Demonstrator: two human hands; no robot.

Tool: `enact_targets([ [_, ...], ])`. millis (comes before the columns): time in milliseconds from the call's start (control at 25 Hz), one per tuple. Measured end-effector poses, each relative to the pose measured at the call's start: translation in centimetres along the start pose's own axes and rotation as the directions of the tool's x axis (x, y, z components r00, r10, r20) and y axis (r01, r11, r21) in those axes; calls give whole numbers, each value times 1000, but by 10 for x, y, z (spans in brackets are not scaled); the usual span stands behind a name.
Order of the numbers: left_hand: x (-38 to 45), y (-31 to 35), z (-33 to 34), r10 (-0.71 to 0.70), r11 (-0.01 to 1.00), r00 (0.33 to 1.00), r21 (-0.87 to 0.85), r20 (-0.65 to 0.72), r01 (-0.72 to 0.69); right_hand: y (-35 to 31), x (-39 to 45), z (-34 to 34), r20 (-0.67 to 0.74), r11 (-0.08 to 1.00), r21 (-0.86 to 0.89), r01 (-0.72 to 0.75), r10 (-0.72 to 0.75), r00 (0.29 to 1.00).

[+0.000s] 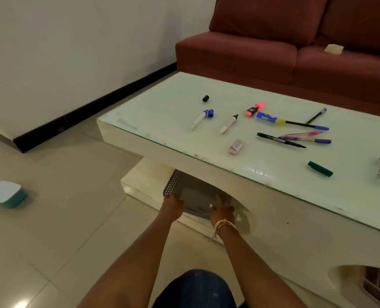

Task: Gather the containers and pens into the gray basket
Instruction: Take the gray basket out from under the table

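Observation:
A gray perforated basket (173, 182) sits partly under the low table, in an arched opening. My left hand (172, 205) grips its left rim and my right hand (221, 211) grips its near right edge. On the glass table top (162, 107) lie several pens and markers: a white marker (199, 119) with its blue cap off, a second white marker (228, 123), a pink highlighter (255, 109), a blue and yellow glue stick (270, 118), a green pen (281, 140) and a green cap (320, 168). A teal container with a white lid (4, 194) stands on the floor at far left.
A small eraser (236, 147) and a black cap (205, 98) lie on the table. A red sofa (240, 52) stands behind it, with a pale object (333, 48) on its seat. A second opening at the lower right holds another basket (377, 287). Tiled floor (62, 218) spreads to the left.

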State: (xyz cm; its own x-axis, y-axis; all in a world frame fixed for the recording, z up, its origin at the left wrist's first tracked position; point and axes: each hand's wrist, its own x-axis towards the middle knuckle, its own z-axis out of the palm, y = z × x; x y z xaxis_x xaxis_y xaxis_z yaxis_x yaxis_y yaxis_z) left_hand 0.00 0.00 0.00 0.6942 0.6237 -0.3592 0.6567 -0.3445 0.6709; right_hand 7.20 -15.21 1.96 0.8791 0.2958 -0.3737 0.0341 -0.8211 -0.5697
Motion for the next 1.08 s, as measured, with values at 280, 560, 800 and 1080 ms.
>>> enact_targets([
  [280, -3, -18, 11, 52, 986, 999, 157, 0, -51, 20, -5, 3, -47, 989, -130, -64, 59, 997],
  [560, -17, -27, 6, -237, 961, 935, -204, -264, 186, 13, -2, 10, -48, 925, 251, -286, 307, 950],
  [800, -22, -21, -28, -491, 582, 871, -754, -26, 305, 16, 52, 37, 136, 763, 561, -320, 297, 945],
  [1080, -14, -34, -49, -458, 14, 880, -989, 127, 150, -45, 14, 2, 209, 758, 602, -250, 152, 966],
])
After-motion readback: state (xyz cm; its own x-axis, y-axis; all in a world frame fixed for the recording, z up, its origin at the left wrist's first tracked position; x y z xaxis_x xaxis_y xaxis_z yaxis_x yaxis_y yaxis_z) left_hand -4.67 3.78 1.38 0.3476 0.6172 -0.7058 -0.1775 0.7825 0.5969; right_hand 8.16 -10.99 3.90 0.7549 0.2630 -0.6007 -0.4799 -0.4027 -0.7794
